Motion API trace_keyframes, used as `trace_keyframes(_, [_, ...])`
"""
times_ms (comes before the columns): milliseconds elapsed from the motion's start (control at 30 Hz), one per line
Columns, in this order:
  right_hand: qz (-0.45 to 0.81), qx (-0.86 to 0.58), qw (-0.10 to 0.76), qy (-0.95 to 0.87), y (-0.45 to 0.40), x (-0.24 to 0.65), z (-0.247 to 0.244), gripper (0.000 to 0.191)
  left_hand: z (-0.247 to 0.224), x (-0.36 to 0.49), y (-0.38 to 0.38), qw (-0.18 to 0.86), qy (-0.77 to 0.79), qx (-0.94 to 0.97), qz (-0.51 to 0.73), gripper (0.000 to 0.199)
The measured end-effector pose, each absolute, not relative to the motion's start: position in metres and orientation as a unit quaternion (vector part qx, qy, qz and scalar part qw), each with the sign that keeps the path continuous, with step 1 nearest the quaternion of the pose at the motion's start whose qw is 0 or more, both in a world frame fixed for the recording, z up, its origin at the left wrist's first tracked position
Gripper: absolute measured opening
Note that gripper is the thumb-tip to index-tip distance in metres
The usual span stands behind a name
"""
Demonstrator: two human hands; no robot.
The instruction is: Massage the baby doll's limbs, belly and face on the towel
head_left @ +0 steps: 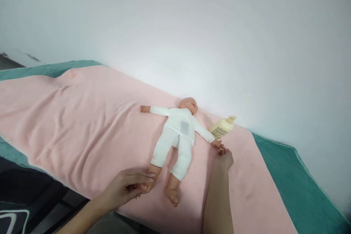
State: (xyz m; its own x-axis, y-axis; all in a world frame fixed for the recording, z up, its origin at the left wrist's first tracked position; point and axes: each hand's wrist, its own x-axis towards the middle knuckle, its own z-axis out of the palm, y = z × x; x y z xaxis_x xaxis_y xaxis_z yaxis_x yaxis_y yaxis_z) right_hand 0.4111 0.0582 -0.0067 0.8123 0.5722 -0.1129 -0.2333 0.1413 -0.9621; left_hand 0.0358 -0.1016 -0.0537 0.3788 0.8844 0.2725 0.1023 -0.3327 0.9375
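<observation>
A baby doll (178, 128) with a white cloth body lies face up on a pink blanket (109, 131), its head toward the wall and its feet toward me. My left hand (127, 186) is closed around the doll's foot on the left side, thumb below and fingers above. At the doll's hand on the right side, my right hand (225, 159) pinches its small fingers. The doll's other foot and other arm lie free on the blanket. Just beyond my right hand, a pale yellow pump bottle (222, 127) lies tilted beside the doll's arm.
Under the blanket, a green cover (287, 164) shows at the right and far left. A white wall (175, 36) rises directly behind the bed. Dark items (24, 182) sit below the bed edge at the lower left.
</observation>
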Motion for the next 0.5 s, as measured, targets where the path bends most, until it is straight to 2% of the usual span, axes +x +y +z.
trace_keyframes(67, [0.243, -0.602, 0.751, -0.122, 0.040, 0.407, -0.005, 0.013, -0.051, 0.030, -0.102, 0.460, 0.338, 0.700, 0.430, 0.031])
trace_keyframes(200, [0.201, -0.619, 0.748, -0.130, -0.011, 0.382, -0.008, 0.029, -0.030, 0.013, -0.093, 0.471, 0.371, 0.667, 0.443, 0.027])
trace_keyframes(300, [0.161, -0.693, 0.645, -0.279, -0.056, 0.349, -0.017, 0.037, -0.010, 0.008, -0.065, 0.473, 0.473, 0.553, 0.497, 0.028])
trace_keyframes(400, [0.163, -0.684, 0.575, -0.418, -0.096, 0.316, -0.029, 0.050, 0.004, 0.016, -0.015, 0.533, 0.469, 0.388, 0.588, 0.029])
trace_keyframes(433, [0.149, -0.664, 0.556, -0.477, -0.106, 0.307, -0.034, 0.051, 0.007, 0.021, 0.005, 0.576, 0.442, 0.321, 0.609, 0.026])
trace_keyframes(500, [0.109, -0.621, 0.507, -0.588, -0.123, 0.293, -0.045, 0.055, 0.011, 0.032, 0.043, 0.619, 0.420, 0.182, 0.638, 0.008])
